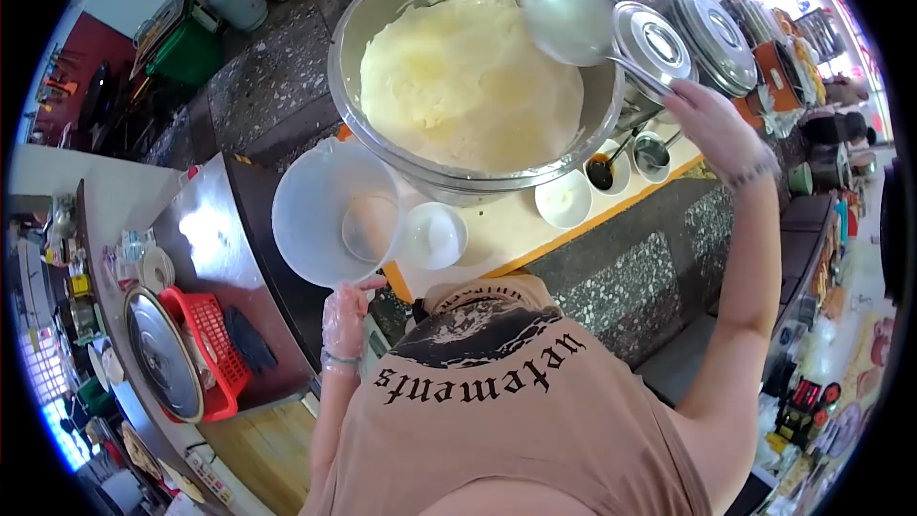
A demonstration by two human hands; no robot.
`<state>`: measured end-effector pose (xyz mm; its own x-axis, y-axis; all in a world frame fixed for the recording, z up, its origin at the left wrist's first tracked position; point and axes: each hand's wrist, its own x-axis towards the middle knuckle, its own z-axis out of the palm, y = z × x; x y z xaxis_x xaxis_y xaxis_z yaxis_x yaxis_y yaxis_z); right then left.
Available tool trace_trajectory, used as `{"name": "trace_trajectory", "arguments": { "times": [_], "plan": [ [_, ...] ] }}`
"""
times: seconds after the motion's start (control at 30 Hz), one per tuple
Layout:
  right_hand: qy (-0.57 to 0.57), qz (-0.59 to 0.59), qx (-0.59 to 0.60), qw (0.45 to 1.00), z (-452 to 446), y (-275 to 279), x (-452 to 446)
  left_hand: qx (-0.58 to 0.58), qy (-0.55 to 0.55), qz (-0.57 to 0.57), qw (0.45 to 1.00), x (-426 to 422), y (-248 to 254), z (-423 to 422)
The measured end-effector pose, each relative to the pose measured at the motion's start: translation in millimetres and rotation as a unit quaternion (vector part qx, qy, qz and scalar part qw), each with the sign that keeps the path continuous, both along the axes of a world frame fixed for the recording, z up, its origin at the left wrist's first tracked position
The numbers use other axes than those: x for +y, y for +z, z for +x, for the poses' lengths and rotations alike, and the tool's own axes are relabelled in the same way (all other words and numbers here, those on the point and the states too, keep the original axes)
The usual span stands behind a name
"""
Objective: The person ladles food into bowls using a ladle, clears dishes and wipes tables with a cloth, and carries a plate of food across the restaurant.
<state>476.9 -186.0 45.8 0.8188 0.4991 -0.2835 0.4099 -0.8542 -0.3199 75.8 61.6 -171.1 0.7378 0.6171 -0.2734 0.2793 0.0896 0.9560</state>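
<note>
Right hand (712, 129) holds ladle (568, 19) over bowl's rim (348, 100); left hand (344, 320) at tub (310, 205).

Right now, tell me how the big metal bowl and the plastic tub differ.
The metal bowl is shiny and wider; the plastic tub is cloudy white and narrower. The bowl holds a pale yellow mass; the tub shows no such filling. Both are round and open-topped.

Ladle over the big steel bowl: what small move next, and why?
I would probably ease the ladle in the right hand left, further over the pale mass, before lowering it: its round head overlaps the steel bowl's rim in this view, so it might catch.
</note>
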Motion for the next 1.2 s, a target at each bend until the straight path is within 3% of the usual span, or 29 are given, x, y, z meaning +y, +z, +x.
{"name": "trace_trajectory", "arguments": {
  "times": [0.1,0.17,0.23,0.33,0.43,0.53,0.63,0.73,0.87,0.93,1.2],
  "plan": [
    [0.13,-0.06,0.033,0.989,33,-38,66,-0.001,0.024,0.045,0.999,-19,4,3],
    [0.424,-0.074,-0.131,0.893,82,-114,91,0.006,0.033,0.033,0.999,-30,6,2],
    [0.238,-0.164,0.006,0.957,68,-118,139,-0.014,0.058,0.014,0.998,-43,9,6],
    [0.211,-0.209,0.013,0.955,73,-151,170,-0.013,0.07,0.016,0.997,-55,8,6],
    [0.201,-0.214,0.029,0.956,85,-181,180,-0.068,0.103,-0.012,0.992,-66,-4,7],
    [0.233,-0.224,0.074,0.943,66,-150,176,-0.037,0.108,0.008,0.993,-71,3,12],
    [0.273,-0.21,0.152,0.926,100,-201,170,-0.044,0.13,0.005,0.99,-73,1,17],
    [0.219,-0.241,0.177,0.929,70,-168,167,-0.034,0.115,-0.01,0.993,-69,-8,14],
    [0.231,-0.227,0.161,0.932,53,-155,158,0.01,0.096,0.012,0.995,-69,-2,21],
    [0.304,-0.247,0.126,0.911,45,-146,157,-0.021,0.122,-0.014,0.992,-71,-3,23],
    [0.306,-0.277,0.113,0.904,51,-159,154,-0.04,0.123,-0.023,0.991,-76,0,23]
  ]
}}
